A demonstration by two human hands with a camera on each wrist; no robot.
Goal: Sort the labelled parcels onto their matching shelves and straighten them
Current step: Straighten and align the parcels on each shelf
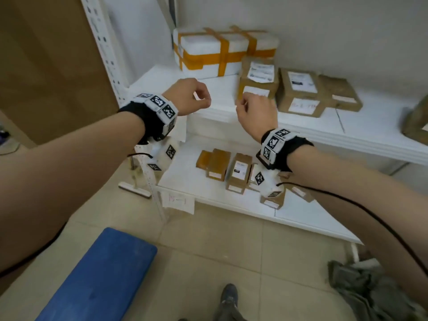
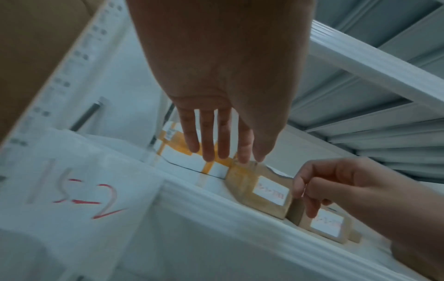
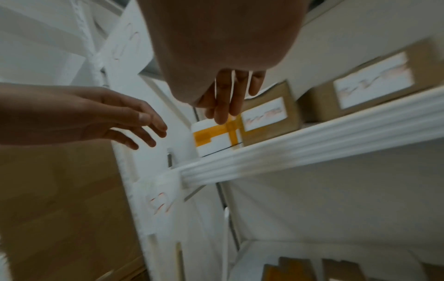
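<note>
Head view shows both hands raised in front of the upper shelf (image 1: 301, 133), empty. Left hand (image 1: 190, 95) hangs with fingers loosely curled in that view and nearly straight in its wrist view, gripping nothing. Right hand (image 1: 254, 110) is loosely curled too, just in front of the nearest brown parcel (image 1: 258, 77); whether a fingertip touches it cannot be told.

On the upper shelf, a white foam box (image 1: 222, 49) with orange tape sits at the back left. Just right of it stand the brown parcel, a second one (image 1: 301, 93) and a third (image 1: 340, 93), close together in a rough row, labels outward. A partly seen parcel (image 1: 416, 121) lies far right of the foam box.

Below the foam box, the lower shelf (image 1: 208, 193) holds several small parcels (image 1: 238, 172), bunched and at differing angles. A paper tag (image 2: 72, 190) on the rack post reads in red, seemingly "15-2"

My judgement: the task is well along on the upper shelf, which looks sorted and nearly straight. Left to do: squaring the lower cluster, and checking the far-right parcel against its tag
</note>
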